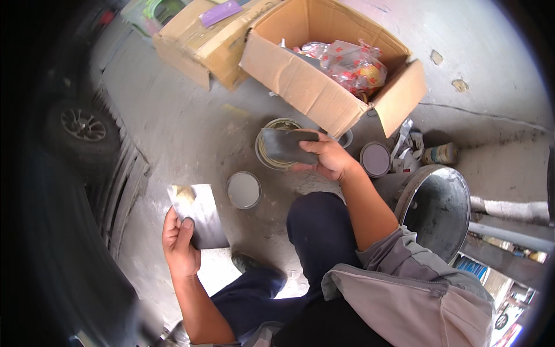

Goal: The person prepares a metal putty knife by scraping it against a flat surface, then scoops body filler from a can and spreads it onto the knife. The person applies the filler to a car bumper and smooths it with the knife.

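My left hand [181, 247] is closed round the edge of a flat metal plate [207, 225], thumb on top. A yellowish dab, apparently of paste, sits near the plate's far left corner. My right hand [329, 157] grips a dark grey flat scraper [282, 146] by its right end. That scraper is over an open round can [259, 155] and hides much of its mouth; pale yellowish stuff lines the can. Whether scraper and can touch, I cannot tell. Between the two hands, a round pale grey lid or shallow tin [244, 191] lies on the floor.
Ahead stands an open cardboard box [312, 89] with red-patterned plastic inside, beside another carton [225, 52]. A large dark drum [436, 211] is at my right, near a can with a mauve-grey top [376, 160]. At left are a floor grating [124, 191] and a car wheel [84, 124].
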The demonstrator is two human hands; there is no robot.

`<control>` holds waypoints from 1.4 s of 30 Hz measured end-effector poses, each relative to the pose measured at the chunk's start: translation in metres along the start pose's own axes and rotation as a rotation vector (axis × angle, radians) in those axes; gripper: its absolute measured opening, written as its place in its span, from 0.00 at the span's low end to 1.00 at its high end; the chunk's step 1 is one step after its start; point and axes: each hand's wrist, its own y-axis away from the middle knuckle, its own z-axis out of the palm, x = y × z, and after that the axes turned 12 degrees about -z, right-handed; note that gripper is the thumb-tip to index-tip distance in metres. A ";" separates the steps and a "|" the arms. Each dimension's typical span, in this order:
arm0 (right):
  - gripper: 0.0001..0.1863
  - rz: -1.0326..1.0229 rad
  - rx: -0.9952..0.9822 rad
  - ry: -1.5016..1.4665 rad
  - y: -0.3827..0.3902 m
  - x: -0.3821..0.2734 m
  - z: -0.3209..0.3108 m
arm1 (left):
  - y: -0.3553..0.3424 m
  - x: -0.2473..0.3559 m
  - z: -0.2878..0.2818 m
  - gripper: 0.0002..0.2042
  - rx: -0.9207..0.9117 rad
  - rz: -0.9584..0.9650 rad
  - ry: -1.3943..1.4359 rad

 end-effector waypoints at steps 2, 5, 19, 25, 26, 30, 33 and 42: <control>0.23 0.009 0.035 0.214 -0.014 0.001 -0.008 | -0.005 -0.005 -0.001 0.20 -0.020 -0.020 -0.060; 0.23 0.021 0.095 0.437 -0.030 0.013 -0.014 | -0.024 -0.017 -0.003 0.16 -0.014 -0.067 -0.180; 0.22 -0.042 0.231 -0.071 0.003 0.041 -0.036 | -0.195 -0.189 0.025 0.16 -0.069 -0.344 0.169; 0.22 -0.035 0.312 0.165 -0.015 0.034 -0.018 | -0.203 -0.189 0.036 0.20 -0.256 -0.118 -0.555; 0.22 -0.043 0.300 0.165 -0.016 0.032 -0.019 | -0.203 -0.190 0.036 0.22 -0.278 -0.084 -0.609; 0.22 -0.039 0.317 0.158 -0.015 0.035 -0.026 | -0.190 -0.199 0.033 0.26 -0.268 0.125 -0.762; 0.23 -0.047 0.333 0.305 -0.013 0.036 -0.030 | -0.156 -0.183 0.048 0.27 -0.268 -0.060 -0.863; 0.27 -0.189 0.039 1.168 -0.064 0.098 -0.019 | -0.145 -0.165 0.001 0.20 -0.595 0.359 -1.302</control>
